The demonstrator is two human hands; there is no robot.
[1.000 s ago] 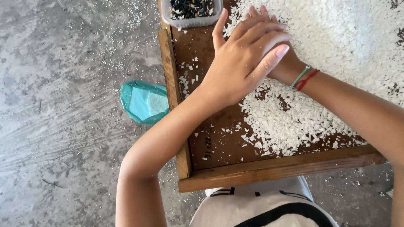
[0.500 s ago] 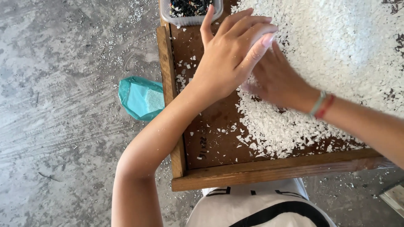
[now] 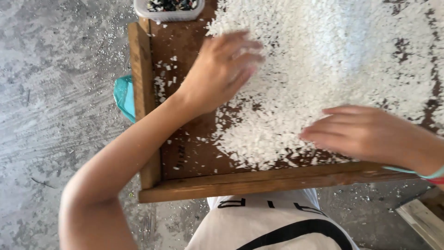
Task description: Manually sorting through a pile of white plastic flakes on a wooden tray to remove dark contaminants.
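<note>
A brown wooden tray (image 3: 259, 180) with a raised rim holds a wide spread of small white flakes (image 3: 323, 60). My left hand (image 3: 222, 69) lies flat on the left edge of the white flakes, fingers together and pointing right, blurred by motion. My right hand (image 3: 360, 132) rests palm down on the flakes near the tray's front rim, fingers pointing left, holding nothing. Green and red bands circle my right wrist (image 3: 428, 175). The two hands are apart.
A small white container (image 3: 167, 15) with dark bits sits at the tray's far left corner. A teal object (image 3: 124, 97) lies on the grey concrete floor (image 3: 55, 92) beside the tray's left rim. White flakes are scattered on the floor. A wooden plank (image 3: 423, 217) shows at lower right.
My hands, stacked together over the flakes before, have separated: the right hand slid right and toward the front rim, the left stayed near the tray's left side. The camera view shifted closer.
</note>
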